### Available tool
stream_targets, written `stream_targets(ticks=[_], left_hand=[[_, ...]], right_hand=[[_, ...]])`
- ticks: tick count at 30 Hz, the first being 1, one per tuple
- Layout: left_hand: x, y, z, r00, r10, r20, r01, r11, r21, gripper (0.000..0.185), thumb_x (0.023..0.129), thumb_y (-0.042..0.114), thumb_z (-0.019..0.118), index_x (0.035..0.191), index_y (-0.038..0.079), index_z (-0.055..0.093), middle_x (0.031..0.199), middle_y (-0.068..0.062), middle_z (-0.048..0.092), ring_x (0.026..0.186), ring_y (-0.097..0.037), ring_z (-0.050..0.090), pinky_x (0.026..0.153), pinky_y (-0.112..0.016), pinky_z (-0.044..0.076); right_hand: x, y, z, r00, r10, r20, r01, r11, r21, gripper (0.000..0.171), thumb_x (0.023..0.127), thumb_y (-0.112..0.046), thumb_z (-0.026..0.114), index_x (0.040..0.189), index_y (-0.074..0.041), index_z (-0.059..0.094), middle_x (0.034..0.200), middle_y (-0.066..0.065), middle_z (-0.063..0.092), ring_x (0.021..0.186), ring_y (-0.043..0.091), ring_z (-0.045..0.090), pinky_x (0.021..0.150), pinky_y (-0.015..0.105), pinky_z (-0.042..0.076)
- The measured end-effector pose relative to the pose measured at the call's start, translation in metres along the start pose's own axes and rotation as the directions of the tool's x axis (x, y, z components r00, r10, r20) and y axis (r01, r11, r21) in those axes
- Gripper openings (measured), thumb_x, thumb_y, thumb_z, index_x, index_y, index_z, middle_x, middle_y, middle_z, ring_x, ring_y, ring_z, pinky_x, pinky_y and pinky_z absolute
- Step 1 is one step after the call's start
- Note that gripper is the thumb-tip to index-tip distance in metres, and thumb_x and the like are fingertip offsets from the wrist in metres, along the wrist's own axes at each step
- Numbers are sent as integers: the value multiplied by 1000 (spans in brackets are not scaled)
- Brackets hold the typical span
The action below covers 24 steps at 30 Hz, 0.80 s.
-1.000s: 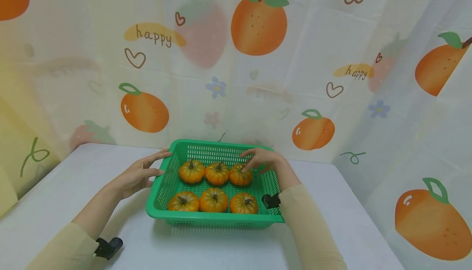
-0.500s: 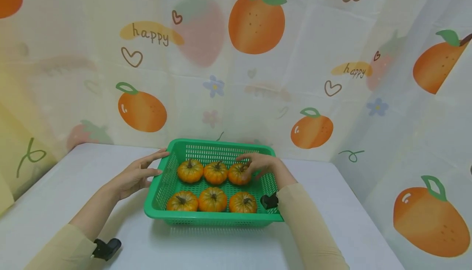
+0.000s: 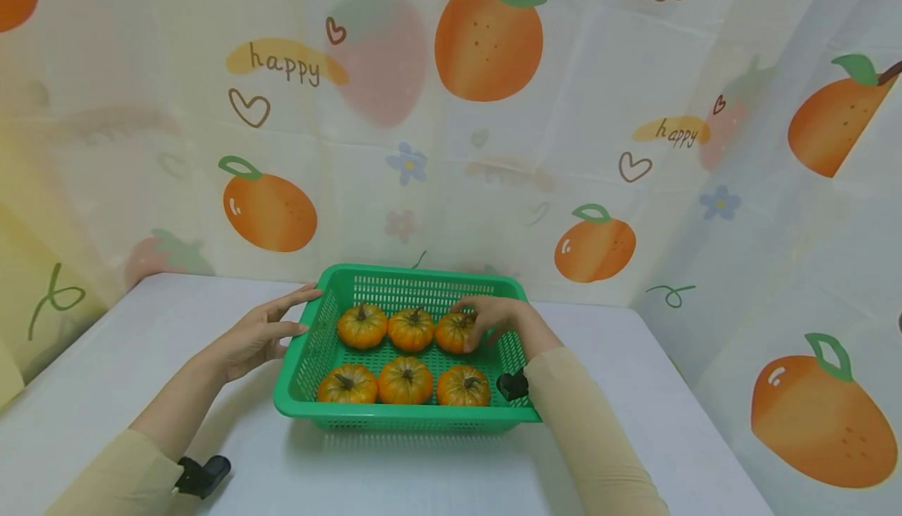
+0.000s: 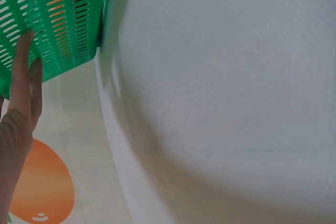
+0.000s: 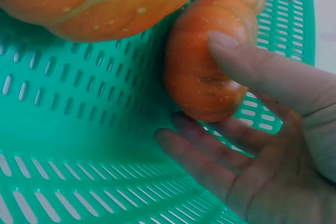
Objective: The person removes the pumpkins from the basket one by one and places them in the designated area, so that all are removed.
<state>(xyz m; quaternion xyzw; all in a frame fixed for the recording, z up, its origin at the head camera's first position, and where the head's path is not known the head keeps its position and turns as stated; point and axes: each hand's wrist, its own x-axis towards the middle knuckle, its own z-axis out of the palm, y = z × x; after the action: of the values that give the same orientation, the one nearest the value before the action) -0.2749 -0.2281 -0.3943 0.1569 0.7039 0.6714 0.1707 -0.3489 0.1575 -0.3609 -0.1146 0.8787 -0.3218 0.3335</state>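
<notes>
The right hand (image 3: 496, 317) curls round the far-right pumpkin (image 3: 454, 331), best lifted straight up, while the open left hand (image 3: 262, 334) steadies the green basket (image 3: 310, 344).

Six pumpkins (image 3: 406, 379) pack the basket (image 3: 416, 281) in two tight rows, no gap between neighbours. Open room only above them and along the right wall strip, where the right hand (image 3: 493, 317) sits. Left hand (image 3: 257, 336) blocks the basket's left side. Table (image 3: 106, 367) around is free.
</notes>
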Motion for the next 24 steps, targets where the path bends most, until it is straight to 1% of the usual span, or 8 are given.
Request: stream_targets(ticks=[7, 17, 20, 24], left_hand=[[-1, 2, 3, 1000, 9, 14, -9, 1000, 0, 67, 90, 12, 56, 148, 9, 22, 160, -2, -10, 109, -2, 59, 84, -34, 56], [-2, 4, 5, 1000, 6, 9, -6, 1000, 5, 66, 90, 12, 55, 148, 9, 22, 160, -3, -10, 109, -1, 58, 85, -33, 56], [-1, 4, 5, 1000, 5, 8, -5, 1000, 8, 66, 90, 12, 55, 148, 9, 22, 159, -3, -10, 109, 0, 58, 85, -33, 56], [-1, 3, 4, 1000, 6, 5, -6, 1000, 12, 66, 90, 12, 55, 148, 10, 23, 160, -3, -10, 109, 1, 57, 85, -33, 56]], right_hand=[[1, 3, -1, 1000, -1, -15, 1, 1000, -31, 72, 75, -3, 74, 137, -21, 42, 154, 10, 22, 126, 35, 46, 89, 49, 52], [1, 5, -2, 1000, -18, -25, 16, 998, -57, 71, 75, -3, 72, 136, -19, 42, 149, 12, 29, 115, 31, 53, 86, 48, 54], [0, 7, -3, 999, -21, -29, 20, 999, -40, 70, 74, -2, 72, 136, -18, 43, 148, 13, 30, 113, 30, 54, 86, 48, 54], [-2, 8, -5, 999, -31, -28, 32, 999, 19, 68, 74, 1, 70, 135, -18, 44, 146, 15, 33, 110, 26, 53, 88, 49, 53]])
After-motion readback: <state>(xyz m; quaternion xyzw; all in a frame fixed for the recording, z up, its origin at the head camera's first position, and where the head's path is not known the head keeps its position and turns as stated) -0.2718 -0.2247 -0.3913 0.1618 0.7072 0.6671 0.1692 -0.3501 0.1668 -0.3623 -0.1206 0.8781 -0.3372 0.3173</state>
